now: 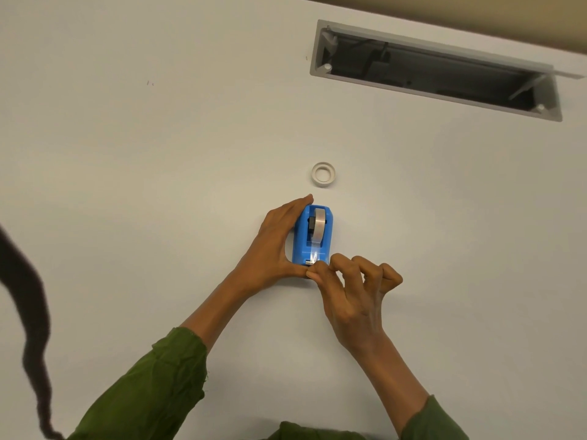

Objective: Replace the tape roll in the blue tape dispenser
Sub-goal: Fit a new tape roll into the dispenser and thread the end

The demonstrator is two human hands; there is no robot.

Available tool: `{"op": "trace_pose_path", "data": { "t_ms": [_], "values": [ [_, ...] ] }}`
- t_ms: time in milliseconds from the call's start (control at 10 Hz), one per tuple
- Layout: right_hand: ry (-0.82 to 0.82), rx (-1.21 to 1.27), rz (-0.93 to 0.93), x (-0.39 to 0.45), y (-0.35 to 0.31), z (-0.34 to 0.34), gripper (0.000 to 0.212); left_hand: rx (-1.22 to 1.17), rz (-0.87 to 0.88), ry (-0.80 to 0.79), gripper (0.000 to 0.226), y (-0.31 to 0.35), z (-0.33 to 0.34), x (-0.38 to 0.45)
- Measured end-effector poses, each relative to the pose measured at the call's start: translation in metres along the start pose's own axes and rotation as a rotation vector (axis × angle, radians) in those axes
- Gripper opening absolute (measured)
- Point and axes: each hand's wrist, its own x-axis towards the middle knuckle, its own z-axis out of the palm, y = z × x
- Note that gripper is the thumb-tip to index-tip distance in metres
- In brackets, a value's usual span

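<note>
The blue tape dispenser [313, 236] stands on the white table [158, 185] with a tape roll [318, 223] seated in its slot. A clear strip of tape runs from the roll down to the cutter at the near end. My left hand [273, 249] wraps the dispenser's left side and holds it. My right hand [346, 287] pinches the tape's free end at the cutter between thumb and forefinger, the other fingers curled. A white, nearly bare tape core [323, 175] lies flat on the table just beyond the dispenser.
A grey-framed open cable hatch [435, 71] is set into the table at the far right. A dark strand of hair [28, 312] hangs at the left edge. Green sleeves cover both forearms near the bottom.
</note>
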Motion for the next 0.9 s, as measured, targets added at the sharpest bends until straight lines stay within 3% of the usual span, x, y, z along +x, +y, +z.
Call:
{"op": "trace_pose_path", "data": {
  "t_ms": [500, 700, 900],
  "values": [
    [-0.06, 0.02, 0.003, -0.015, -0.003, 0.003, 0.014, 0.03, 0.001, -0.011, 0.1, -0.003, 0.001, -0.002],
    [-0.057, 0.214, 0.109, -0.01, 0.001, -0.003, 0.017, 0.035, 0.001, -0.013, 0.103, 0.003, 0.0, -0.003],
    [-0.152, 0.594, 0.613, -0.012, 0.006, -0.012, 0.01, 0.01, -0.027, -0.032, 0.108, 0.005, -0.002, -0.004]
  ]
}}
